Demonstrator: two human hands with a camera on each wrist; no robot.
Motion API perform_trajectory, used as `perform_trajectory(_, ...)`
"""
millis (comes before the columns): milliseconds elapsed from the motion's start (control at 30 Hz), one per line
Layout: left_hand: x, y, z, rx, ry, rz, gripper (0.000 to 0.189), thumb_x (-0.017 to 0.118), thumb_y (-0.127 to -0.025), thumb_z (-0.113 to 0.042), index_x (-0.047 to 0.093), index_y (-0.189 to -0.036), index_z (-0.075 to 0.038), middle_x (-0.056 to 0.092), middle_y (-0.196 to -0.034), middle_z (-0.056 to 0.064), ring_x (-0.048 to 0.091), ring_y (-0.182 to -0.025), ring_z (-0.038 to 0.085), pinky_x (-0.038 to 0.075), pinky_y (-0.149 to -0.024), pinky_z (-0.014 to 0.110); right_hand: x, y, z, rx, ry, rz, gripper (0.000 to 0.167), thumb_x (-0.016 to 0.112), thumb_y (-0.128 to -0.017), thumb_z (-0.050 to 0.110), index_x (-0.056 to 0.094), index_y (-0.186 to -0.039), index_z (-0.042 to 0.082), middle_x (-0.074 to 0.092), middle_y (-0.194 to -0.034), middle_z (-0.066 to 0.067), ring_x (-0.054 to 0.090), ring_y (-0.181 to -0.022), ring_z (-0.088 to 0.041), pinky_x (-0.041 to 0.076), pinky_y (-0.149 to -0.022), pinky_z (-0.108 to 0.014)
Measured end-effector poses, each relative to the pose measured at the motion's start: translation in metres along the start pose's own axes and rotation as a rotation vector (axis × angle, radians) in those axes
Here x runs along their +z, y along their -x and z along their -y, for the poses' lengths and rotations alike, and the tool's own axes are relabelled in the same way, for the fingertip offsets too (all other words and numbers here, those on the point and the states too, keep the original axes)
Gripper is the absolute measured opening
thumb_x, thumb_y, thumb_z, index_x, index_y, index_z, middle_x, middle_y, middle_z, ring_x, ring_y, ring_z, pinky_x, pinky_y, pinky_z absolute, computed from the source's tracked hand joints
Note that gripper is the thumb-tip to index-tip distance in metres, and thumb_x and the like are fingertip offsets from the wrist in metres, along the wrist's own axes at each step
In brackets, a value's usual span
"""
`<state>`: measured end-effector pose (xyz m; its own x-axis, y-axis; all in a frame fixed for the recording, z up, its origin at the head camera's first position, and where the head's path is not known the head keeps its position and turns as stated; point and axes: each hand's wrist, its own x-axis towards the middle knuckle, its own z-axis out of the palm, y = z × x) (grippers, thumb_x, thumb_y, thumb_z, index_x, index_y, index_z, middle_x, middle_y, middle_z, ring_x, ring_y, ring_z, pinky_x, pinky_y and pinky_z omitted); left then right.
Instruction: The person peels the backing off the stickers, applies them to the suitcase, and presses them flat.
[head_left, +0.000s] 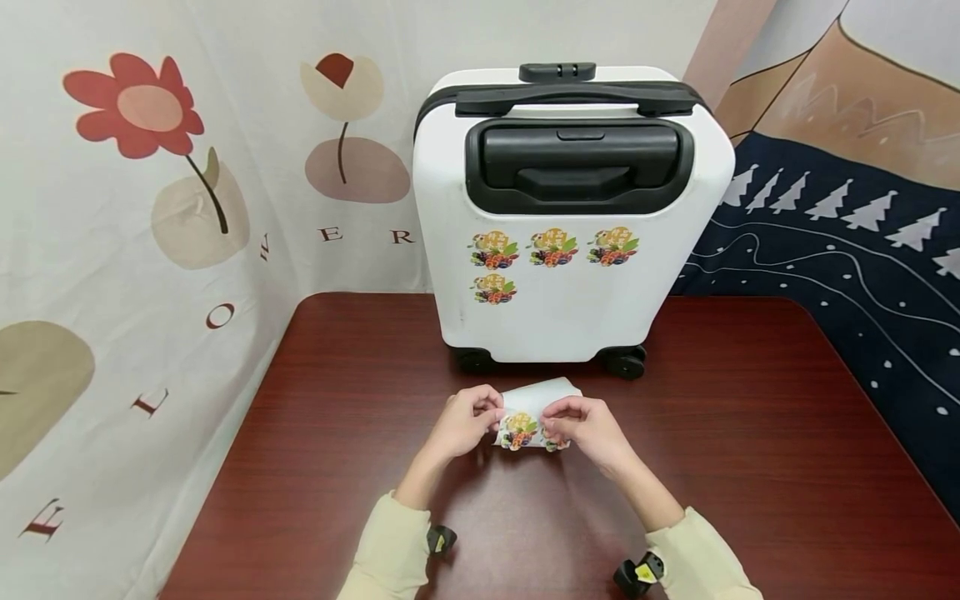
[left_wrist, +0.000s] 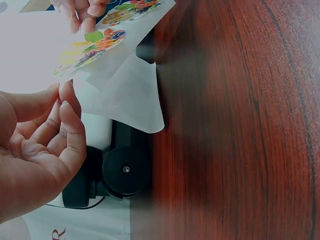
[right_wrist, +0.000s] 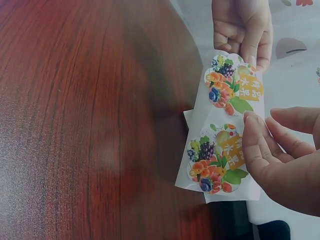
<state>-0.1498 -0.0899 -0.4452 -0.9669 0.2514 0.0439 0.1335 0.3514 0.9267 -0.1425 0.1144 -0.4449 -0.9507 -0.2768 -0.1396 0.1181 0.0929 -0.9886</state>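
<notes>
Four fruit stickers (head_left: 553,247) sat on the white suitcase (head_left: 558,329) at twelve o'clock, while two more stickers (head_left: 519,430) remained on the sheet (head_left: 542,395) the left hand (head_left: 467,423) pinched; the right hand's (head_left: 592,429) grip was unclear.

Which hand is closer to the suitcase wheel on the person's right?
The right hand: it is in front of that wheel, slightly left, at the right side of the sticker sheet. The left hand is farther left, at the sheet's left side.
</notes>
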Motion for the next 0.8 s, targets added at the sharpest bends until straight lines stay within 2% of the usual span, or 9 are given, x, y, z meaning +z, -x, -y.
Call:
perform_trajectory(367,0.0023,-0.0007,-0.0013,0.0,-0.007,0.007,0.006,0.062,-0.082,0.003,0.058,-0.079,0.001,0.061,-0.067,0.007,0.059,-0.06,0.021,0.047,-0.052,0.021,0.0025,-0.0017,-0.006,-0.014,0.017,-0.014,0.016,0.061,-0.081,-0.007,0.058,-0.092,-0.018,0.063,-0.074,-0.019,0.059,-0.063,-0.016,0.052,-0.062,-0.034)
perform_trajectory(600,0.0038,-0.0018,-0.0005,-0.002,0.006,0.017,0.004,0.062,-0.083,0.003,0.059,-0.081,0.003,0.061,-0.067,0.008,0.06,-0.064,0.033,0.047,-0.052,0.021,0.0027,-0.002,-0.0073,-0.017,0.025,-0.021,0.016,0.062,-0.081,-0.006,0.059,-0.091,-0.017,0.062,-0.072,-0.016,0.057,-0.06,-0.013,0.05,-0.057,-0.028)
perform_trajectory(800,0.0049,-0.0021,-0.0011,-0.006,0.004,0.022,0.004,0.063,-0.083,0.002,0.059,-0.081,0.002,0.06,-0.067,0.008,0.06,-0.064,0.034,0.046,-0.053,0.021,0.0039,-0.002,-0.0079,-0.027,0.053,-0.03,0.014,0.061,-0.079,-0.008,0.06,-0.09,-0.016,0.061,-0.071,-0.015,0.056,-0.059,-0.013,0.049,-0.056,-0.026)
